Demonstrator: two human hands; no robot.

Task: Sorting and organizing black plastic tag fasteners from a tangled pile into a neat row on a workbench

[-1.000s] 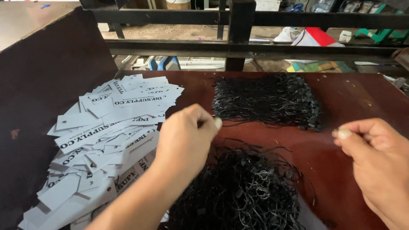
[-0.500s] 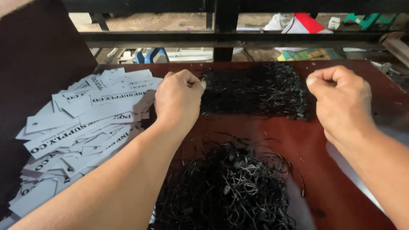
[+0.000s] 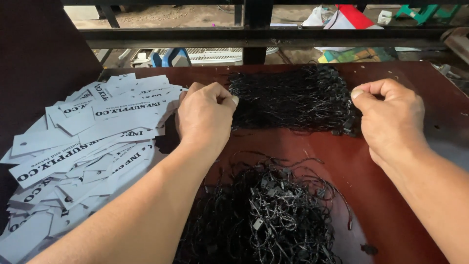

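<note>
Pinching at the two ends of the tidy bundle of black cords (image 3: 293,100), left hand (image 3: 205,117) and right hand (image 3: 391,120), both now closed into loose fists at its edges after approaching apart a second earlier. Between the fingers, cords aligned; below them, loose tangled pile (image 3: 268,215); left, white tags (image 3: 83,146) on the surface (image 3: 391,215).

A small packing workshop is indicated: white paper tags (image 3: 88,142) and black string loops (image 3: 293,98) are heaped on a red-brown worktable (image 3: 391,205), with dark metal railing (image 3: 254,36) behind.
</note>
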